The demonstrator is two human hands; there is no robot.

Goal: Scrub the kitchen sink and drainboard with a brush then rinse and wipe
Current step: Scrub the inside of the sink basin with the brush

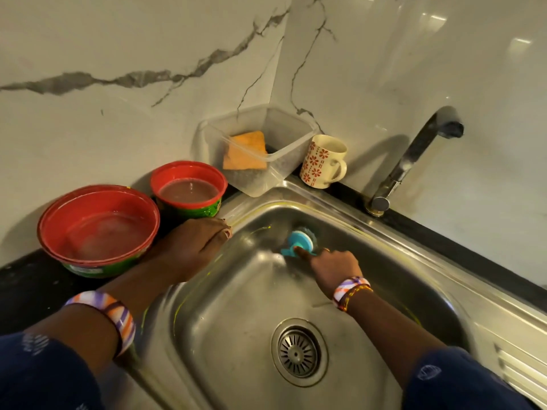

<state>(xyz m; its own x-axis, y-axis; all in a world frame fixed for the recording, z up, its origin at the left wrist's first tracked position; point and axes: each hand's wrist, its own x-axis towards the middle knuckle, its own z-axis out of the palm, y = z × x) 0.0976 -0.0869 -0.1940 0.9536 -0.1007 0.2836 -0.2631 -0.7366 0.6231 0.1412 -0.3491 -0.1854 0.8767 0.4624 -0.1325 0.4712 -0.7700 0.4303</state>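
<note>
the steel sink [236, 306] fills the lower middle, its drainboard [515, 371] ridged at the right edge and its drain [299, 352] near the front. on the black desk [26, 279] to the left stand 2 red bowls: the large bowl [97, 229] and, behind it, the small bowl [188, 189], both holding cloudy water. the left hand [192, 247] rests flat, fingers straight, on the sink's left rim beside the bowls. the right hand [334, 269] grips the blue brush [299, 242], pressing it against the basin's far wall, well apart from the left hand.
</note>
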